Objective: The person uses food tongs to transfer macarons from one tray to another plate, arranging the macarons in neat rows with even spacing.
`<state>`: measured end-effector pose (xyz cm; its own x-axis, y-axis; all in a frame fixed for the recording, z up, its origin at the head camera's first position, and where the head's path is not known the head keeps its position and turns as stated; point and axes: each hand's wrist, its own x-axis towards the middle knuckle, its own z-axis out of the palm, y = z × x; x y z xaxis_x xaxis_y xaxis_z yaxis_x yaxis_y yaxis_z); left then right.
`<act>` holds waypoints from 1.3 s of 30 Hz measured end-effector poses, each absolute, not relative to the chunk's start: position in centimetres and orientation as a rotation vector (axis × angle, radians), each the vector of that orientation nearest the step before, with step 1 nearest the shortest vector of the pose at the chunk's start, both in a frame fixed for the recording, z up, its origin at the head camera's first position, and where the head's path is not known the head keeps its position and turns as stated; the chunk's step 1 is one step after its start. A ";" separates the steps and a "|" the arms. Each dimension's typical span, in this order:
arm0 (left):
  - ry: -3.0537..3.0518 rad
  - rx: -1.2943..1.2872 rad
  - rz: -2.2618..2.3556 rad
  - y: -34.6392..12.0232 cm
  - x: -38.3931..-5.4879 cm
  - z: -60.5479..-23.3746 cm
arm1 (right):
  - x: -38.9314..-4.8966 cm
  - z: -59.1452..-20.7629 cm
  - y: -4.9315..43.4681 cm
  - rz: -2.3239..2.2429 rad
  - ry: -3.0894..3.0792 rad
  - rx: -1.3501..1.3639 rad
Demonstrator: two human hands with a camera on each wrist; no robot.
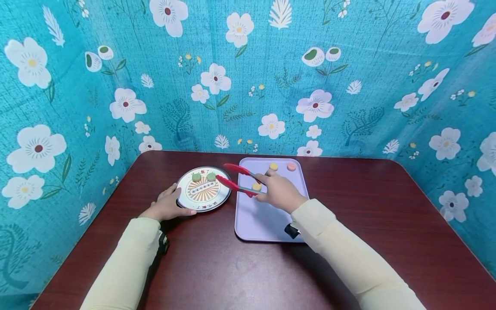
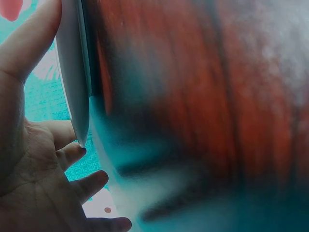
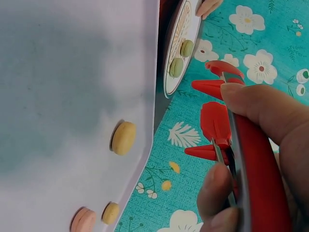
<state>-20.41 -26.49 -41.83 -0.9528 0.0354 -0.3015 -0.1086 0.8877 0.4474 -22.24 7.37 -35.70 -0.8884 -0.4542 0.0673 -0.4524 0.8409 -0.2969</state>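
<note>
My left hand (image 1: 168, 206) holds the left rim of a round white patterned plate (image 1: 218, 198), its thumb along the near edge. Two green macarons (image 1: 211, 177) sit toward the plate's far side. My right hand (image 1: 283, 191) grips a pair of red-tipped tongs (image 1: 228, 182) above the left edge of a lilac tray (image 1: 267, 219). The tong tips are spread, with nothing between them in the right wrist view, and they point toward the plate. On the tray lie a yellow macaron (image 3: 123, 137), a second yellow macaron (image 3: 110, 212) and a pink macaron (image 3: 83, 220).
Plate and tray stand side by side on a dark red-brown table (image 1: 217, 267), a narrow gap between them. Behind the table hangs a turquoise flowered cloth (image 1: 248, 107), which also runs along both sides.
</note>
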 end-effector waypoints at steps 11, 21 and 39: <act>2.751 -0.045 0.664 -26.6 -20.5 -41.9 | -21.6 -36.1 8.6 -0.511 3.024 -0.719; 2.737 -0.065 0.682 -26.5 -20.5 -41.9 | -20.6 -36.3 9.5 -0.541 3.026 -0.702; 2.749 -0.054 0.686 -26.5 -20.3 -42.0 | -20.1 -37.0 11.2 -0.506 3.049 -0.625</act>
